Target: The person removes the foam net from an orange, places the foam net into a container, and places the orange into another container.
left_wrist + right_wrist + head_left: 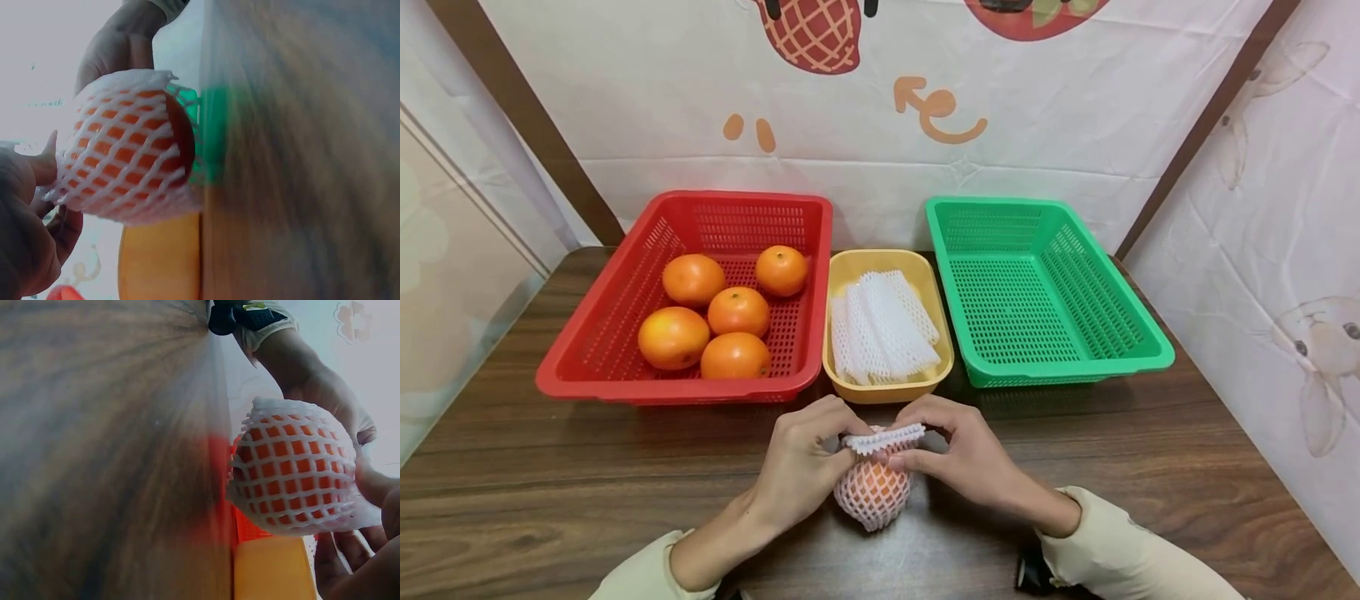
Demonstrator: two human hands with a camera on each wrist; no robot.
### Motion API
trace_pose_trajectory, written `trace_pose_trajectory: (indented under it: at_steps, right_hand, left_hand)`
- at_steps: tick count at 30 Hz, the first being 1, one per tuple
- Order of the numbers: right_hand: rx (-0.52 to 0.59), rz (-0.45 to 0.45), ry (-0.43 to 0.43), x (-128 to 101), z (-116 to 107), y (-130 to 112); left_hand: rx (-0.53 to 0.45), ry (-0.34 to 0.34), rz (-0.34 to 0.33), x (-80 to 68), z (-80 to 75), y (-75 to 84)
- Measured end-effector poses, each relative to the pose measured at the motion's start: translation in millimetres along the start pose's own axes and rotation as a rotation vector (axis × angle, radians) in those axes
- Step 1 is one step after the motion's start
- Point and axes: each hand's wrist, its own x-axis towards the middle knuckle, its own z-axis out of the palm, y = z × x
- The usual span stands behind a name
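An orange [877, 481] sits inside a white foam net sleeve [872, 505] at the front middle of the table. My left hand [805, 454] pinches the sleeve's gathered upper edge from the left, thumb and fingers at the rim. From the other side my right hand [958, 450] grips the same edge, its thumb lying over the net near the fruit. Both wrist views show the mesh stretched round the orange [128, 140], with the left hand [31, 219] and the right hand [362, 550] at its top end.
Behind the hands stands a yellow tub [842, 385] with several flat foam sleeves [887, 325]. To its left, a red basket [681, 389] holds several oranges [739, 312]. A green basket [1067, 367] stands on the right. A printed cloth [865, 125] hangs behind the table.
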Motion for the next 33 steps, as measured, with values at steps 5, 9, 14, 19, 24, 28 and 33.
trace_pose_trajectory:
  at_steps: [5,9,14,19,24,28,33]
  right_hand:
    - [-0.053,-0.053,0.053,1,0,-5]
    - [-0.112,-0.094,0.057,-1,-1,11]
    - [-0.150,-0.102,0.048,-1,-3,13]
    - [-0.175,-0.115,0.055,0,-5,11]
    - [-0.153,-0.163,0.045,0,-4,13]
    - [-0.129,-0.190,0.016,0,-3,17]
    - [-0.061,-0.065,-0.036,0,-3,15]
  left_hand:
    - [-0.017,-0.044,-0.028,-0.9,2.2,-0.1]
    - [-0.035,-0.134,-0.183,-0.5,0.7,1.3]
    - [0.006,-0.273,-0.329,1.3,-1.1,5.5]
    - [0.027,-0.290,-0.342,3.4,-2.0,4.3]
    - [0.025,-0.252,-0.325,4.0,-3.0,1.5]
    - [0.033,-0.189,-0.310,3.9,-2.6,0.5]
    - [0.051,-0.096,-0.276,2.2,-1.6,-1.4]
